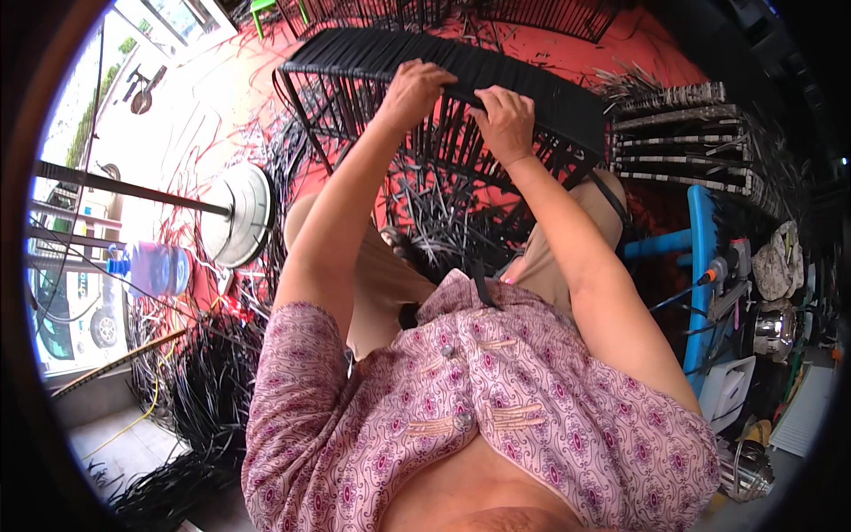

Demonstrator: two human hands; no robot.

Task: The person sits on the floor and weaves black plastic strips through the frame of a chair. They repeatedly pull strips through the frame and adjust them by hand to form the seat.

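In front of my knees stands a black frame [567, 105], its long top wrapped in flat black strips and its lower side strung with spaced strips. My left hand [415, 93] is closed over the near edge of that top, left of its middle. A short way to the right, my right hand [507, 122] grips the same edge with bent fingers. The fingertips are partly hidden, so a separate strip under them cannot be made out. Loose black strips [443, 208] lie heaped on the floor below the frame, between my legs.
At right are stacked striped woven frames [683, 146] and a blue plastic stool [702, 266] beside tools. On the left stand a round grey base with a pole [239, 217], a blue water jug [158, 269] and a large bundle of black strips [208, 381]. Strips litter the red floor.
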